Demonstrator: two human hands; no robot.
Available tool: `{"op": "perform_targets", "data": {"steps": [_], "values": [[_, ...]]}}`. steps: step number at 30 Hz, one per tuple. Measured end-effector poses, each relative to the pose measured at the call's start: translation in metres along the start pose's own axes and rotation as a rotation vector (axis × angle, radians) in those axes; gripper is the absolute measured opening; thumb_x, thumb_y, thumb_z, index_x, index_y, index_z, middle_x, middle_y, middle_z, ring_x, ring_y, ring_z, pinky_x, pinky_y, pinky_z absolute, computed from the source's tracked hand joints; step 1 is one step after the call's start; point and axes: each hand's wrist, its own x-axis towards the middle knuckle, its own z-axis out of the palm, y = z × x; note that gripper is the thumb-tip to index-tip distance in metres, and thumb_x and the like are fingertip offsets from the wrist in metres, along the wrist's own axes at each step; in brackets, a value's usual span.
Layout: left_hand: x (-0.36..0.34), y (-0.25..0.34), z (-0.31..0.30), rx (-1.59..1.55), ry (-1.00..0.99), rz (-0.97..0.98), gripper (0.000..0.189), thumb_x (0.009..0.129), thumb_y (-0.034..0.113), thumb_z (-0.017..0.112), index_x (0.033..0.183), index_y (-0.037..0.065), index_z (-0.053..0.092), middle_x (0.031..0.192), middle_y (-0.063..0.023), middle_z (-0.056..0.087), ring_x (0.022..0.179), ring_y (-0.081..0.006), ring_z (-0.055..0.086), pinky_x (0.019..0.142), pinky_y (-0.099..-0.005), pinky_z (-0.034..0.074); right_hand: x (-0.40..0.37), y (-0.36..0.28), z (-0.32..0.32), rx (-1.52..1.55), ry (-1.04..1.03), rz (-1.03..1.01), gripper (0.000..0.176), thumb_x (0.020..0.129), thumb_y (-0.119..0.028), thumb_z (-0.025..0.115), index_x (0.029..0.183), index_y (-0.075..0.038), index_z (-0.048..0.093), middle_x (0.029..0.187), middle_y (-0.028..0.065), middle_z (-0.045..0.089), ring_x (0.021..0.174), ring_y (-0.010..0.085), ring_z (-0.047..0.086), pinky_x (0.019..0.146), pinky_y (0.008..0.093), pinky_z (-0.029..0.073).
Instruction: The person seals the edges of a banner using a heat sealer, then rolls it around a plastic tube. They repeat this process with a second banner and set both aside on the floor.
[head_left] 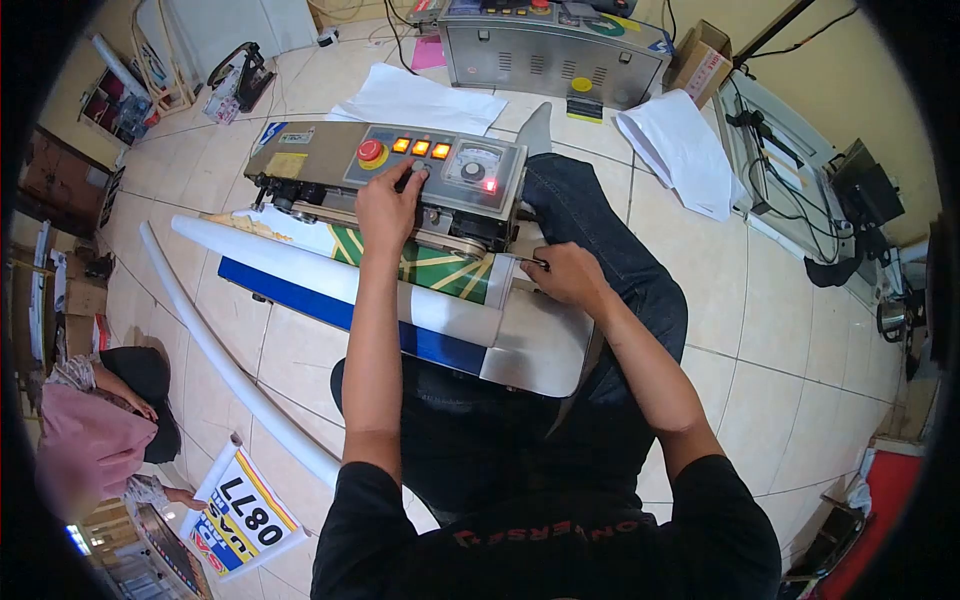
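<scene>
Beside a sign (245, 515) marked "0877", the machine (310, 160) is touched by the open left hand (390, 205); a thin tool (540, 264) is pinched by the right hand (568, 277).

Tiled floor (780, 300) throughout. At 12 o'clock, a second metal machine (550, 45); a white sheet (415, 100) lies just before it. At 1 o'clock, a cardboard box (700, 60) with further white paper (685, 150) near it. At 2 o'clock, a white framed unit (790, 170) with cables. At 8 o'clock, a long white tube (230, 370). At 7 o'clock, a placard (245, 515) reading "0877", beside a seated person in pink (90, 445).
</scene>
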Motion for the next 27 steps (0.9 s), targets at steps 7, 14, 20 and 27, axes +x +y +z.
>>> {"op": "perform_targets", "data": {"steps": [7,14,20,27], "values": [[0.000,0.000,-0.001,0.033,-0.008,-0.011,0.035,0.084,0.032,0.074,0.110,0.009,0.074,0.099,-0.0203,0.071,0.093,-0.0347,0.070,0.083,-0.0396,0.053,-0.001,0.013,0.012,0.109,0.057,-0.147,0.036,0.094,-0.036,0.056,0.084,-0.003,0.068,0.080,0.0235,0.067,0.079,0.0428,0.065,0.072,0.0517,0.051],[-0.003,0.003,-0.003,-0.016,-0.003,0.020,0.037,0.084,0.031,0.074,0.111,0.007,0.073,0.100,-0.0223,0.070,0.093,-0.0391,0.068,0.082,-0.0427,0.053,-0.005,0.016,0.013,0.081,0.187,-0.292,0.036,0.094,-0.033,0.059,0.077,-0.002,0.064,0.074,0.0210,0.065,0.072,0.0411,0.064,0.065,0.0495,0.050],[-0.039,0.004,-0.011,-0.120,0.121,0.162,0.043,0.086,0.023,0.073,0.120,-0.002,0.065,0.119,-0.0222,0.066,0.111,-0.0349,0.064,0.095,-0.0386,0.049,-0.002,0.021,0.023,0.081,0.263,-0.301,0.039,0.094,-0.035,0.060,0.071,-0.003,0.061,0.071,0.0194,0.063,0.067,0.0402,0.063,0.060,0.0480,0.049],[-0.141,-0.014,-0.020,-0.092,0.203,0.038,0.041,0.084,0.016,0.073,0.122,0.001,0.063,0.125,-0.0187,0.063,0.121,-0.0354,0.057,0.104,-0.0411,0.042,-0.006,0.013,0.022,0.070,0.312,-0.315,0.030,0.091,-0.030,0.064,0.076,-0.003,0.063,0.075,0.0179,0.064,0.067,0.0379,0.064,0.060,0.0454,0.051]]}}
